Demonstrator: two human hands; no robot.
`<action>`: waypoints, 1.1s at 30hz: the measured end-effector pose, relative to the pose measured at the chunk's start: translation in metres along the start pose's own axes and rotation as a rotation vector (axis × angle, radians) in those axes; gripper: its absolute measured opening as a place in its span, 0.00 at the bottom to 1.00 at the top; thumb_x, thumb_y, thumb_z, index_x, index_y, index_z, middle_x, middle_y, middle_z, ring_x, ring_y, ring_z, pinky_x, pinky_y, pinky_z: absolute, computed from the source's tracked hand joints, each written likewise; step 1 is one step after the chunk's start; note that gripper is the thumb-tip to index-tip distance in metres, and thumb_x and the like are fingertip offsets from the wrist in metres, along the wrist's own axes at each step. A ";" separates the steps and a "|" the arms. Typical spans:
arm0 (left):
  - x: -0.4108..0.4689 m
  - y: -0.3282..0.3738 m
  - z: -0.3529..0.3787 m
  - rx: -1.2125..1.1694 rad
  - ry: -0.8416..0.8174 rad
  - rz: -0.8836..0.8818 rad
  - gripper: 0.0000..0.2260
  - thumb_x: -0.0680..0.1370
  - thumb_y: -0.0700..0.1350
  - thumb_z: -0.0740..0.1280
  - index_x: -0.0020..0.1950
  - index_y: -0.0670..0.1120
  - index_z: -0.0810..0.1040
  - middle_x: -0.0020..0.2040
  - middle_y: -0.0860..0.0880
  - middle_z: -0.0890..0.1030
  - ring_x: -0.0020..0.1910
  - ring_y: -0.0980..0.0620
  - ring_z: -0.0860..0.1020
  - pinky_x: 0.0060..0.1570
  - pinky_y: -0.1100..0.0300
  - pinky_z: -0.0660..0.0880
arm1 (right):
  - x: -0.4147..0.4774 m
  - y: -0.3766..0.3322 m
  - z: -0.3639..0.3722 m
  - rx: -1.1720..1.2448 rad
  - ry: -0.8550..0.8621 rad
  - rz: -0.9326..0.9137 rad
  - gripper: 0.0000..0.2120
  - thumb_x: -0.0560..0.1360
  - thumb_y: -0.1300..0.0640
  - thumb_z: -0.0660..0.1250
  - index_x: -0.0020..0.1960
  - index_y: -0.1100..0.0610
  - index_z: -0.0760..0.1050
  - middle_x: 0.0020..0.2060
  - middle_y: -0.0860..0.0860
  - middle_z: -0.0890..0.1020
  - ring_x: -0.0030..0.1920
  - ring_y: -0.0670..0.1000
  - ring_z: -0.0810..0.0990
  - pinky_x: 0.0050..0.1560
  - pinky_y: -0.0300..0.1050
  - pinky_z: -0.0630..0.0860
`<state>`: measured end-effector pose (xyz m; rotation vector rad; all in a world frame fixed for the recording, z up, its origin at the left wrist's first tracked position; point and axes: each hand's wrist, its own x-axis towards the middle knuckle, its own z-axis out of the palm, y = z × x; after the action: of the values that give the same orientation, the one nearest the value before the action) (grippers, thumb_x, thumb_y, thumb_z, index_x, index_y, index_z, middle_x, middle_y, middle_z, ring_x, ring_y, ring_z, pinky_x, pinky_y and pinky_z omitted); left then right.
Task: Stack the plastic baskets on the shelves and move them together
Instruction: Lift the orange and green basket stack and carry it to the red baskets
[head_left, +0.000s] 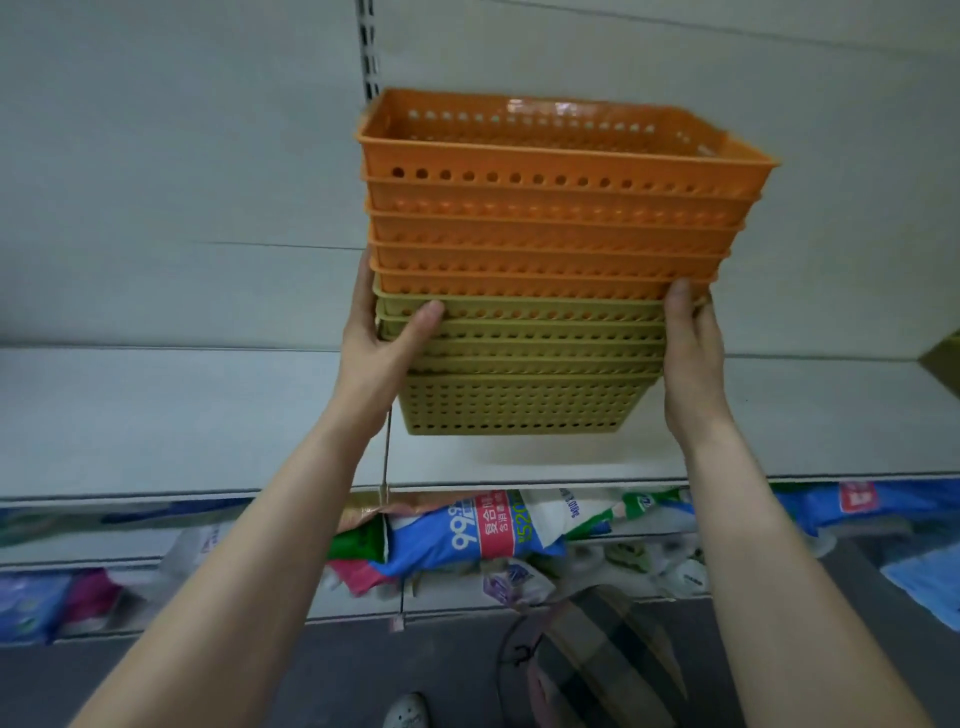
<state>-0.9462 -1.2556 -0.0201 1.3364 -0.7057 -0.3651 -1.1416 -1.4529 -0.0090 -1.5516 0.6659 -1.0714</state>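
While I grip the nested stack from both sides, my left hand (382, 345) is wrapped around its left edge, thumb pressed across the front of the olive-green baskets (519, 384), and my right hand (691, 358) is flat against the right edge with the fingers reaching round the far side. Orange baskets (550, 218) sit nested on top of the green ones, so the whole stack is one tall column, leaning slightly to the right at the top. It is upright between my hands over the white shelf (156, 415); I cannot tell whether its bottom touches the shelf or hangs just above it. Behind it is the pale back panel with a slotted metal upright (370, 47). Below the shelf, lower shelves hold crumpled packaged goods (478, 535) in blue, white and red wrappers, and a checked bag (597, 660) lies on the grey floor.
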 end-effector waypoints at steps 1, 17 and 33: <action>-0.008 0.008 -0.004 -0.007 0.017 0.010 0.32 0.76 0.46 0.70 0.76 0.48 0.60 0.66 0.46 0.78 0.63 0.50 0.78 0.63 0.48 0.75 | -0.004 -0.006 0.003 0.006 -0.017 -0.019 0.27 0.77 0.36 0.60 0.73 0.46 0.67 0.66 0.42 0.77 0.65 0.41 0.76 0.68 0.43 0.71; -0.137 0.115 -0.175 0.074 0.551 0.138 0.25 0.76 0.51 0.70 0.72 0.55 0.68 0.56 0.56 0.82 0.54 0.58 0.82 0.55 0.56 0.79 | -0.080 -0.095 0.182 0.111 -0.450 -0.100 0.30 0.77 0.37 0.63 0.75 0.49 0.66 0.67 0.45 0.77 0.66 0.45 0.76 0.70 0.52 0.71; -0.205 0.210 -0.485 0.348 0.761 0.260 0.24 0.80 0.47 0.63 0.75 0.54 0.63 0.64 0.54 0.78 0.60 0.59 0.78 0.62 0.53 0.76 | -0.218 -0.189 0.503 0.283 -0.619 -0.074 0.20 0.80 0.41 0.61 0.69 0.48 0.71 0.56 0.41 0.80 0.55 0.40 0.79 0.52 0.40 0.76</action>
<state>-0.8130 -0.7165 0.0961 1.5407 -0.2901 0.4853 -0.8108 -0.9902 0.1053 -1.5495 0.0306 -0.6432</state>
